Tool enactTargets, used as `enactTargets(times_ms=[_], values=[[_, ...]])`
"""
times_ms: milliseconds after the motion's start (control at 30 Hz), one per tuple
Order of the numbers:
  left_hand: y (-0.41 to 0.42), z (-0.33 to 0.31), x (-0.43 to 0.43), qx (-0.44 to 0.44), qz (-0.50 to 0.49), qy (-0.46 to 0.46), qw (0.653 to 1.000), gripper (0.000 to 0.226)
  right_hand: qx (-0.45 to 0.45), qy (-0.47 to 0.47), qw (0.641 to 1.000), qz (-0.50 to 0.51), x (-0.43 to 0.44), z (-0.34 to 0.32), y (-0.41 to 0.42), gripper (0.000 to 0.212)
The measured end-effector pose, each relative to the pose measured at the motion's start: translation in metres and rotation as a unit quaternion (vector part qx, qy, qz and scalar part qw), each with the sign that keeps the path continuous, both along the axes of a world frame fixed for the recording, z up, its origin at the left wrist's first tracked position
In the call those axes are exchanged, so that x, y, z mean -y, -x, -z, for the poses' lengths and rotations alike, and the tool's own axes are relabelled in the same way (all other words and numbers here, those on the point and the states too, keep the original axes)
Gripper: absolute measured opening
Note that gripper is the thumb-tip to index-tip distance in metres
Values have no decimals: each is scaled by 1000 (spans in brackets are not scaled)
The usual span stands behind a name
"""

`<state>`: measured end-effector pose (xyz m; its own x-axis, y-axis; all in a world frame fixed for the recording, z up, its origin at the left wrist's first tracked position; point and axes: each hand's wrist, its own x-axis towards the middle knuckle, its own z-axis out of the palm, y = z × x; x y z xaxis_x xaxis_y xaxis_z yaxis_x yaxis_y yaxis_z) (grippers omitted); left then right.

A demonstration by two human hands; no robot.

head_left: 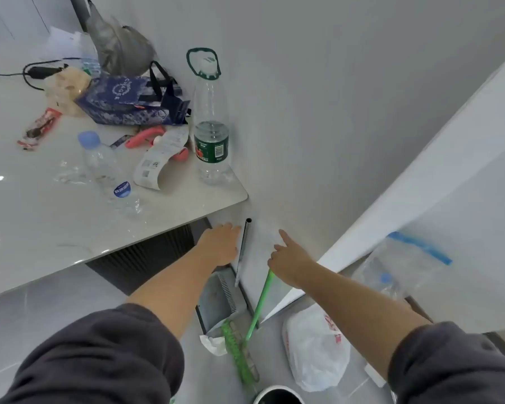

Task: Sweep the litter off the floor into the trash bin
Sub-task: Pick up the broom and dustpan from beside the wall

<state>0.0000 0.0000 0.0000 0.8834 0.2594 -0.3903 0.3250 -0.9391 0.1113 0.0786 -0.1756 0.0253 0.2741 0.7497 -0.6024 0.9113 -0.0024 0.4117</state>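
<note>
A grey dustpan (216, 298) stands on the floor against the wall, its metal handle (243, 249) leaning up the wall. My left hand (220, 243) reaches beside that handle with fingers spread, touching or nearly touching it. My right hand (289, 259) holds the top of the green broom handle (260, 304), index finger pointing at the wall. The green broom head (239, 354) rests on the floor next to a crumpled white tissue (215, 344). A white plastic bag (315, 351) lies on the floor at right. The rim of a round bin (277, 396) shows at the bottom edge.
A white table (56, 228) fills the left, carrying several bottles, a blue paper bag (129, 103), a label strip and wrappers. A tall bottle (210, 123) stands at its corner by the wall. A clear zip bag (403, 263) with a bottle lies at right.
</note>
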Motion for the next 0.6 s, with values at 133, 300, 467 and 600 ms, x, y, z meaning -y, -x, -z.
enactTargets(times_ms=[133,300,467,600], values=[[-30,16,-1,-12,5,23,1000,65,20,7,999,-40,-12,13,-16,20],[-57,33,-10,-23,-3,26,999,65,51,37,995,-71,-26,21,-23,10],[-74,48,-19,-38,-4,43,998,60,56,61,993,-79,-33,35,-26,11],[-82,53,-15,-11,2,0,1000,34,44,51,995,-70,-38,43,-29,9]])
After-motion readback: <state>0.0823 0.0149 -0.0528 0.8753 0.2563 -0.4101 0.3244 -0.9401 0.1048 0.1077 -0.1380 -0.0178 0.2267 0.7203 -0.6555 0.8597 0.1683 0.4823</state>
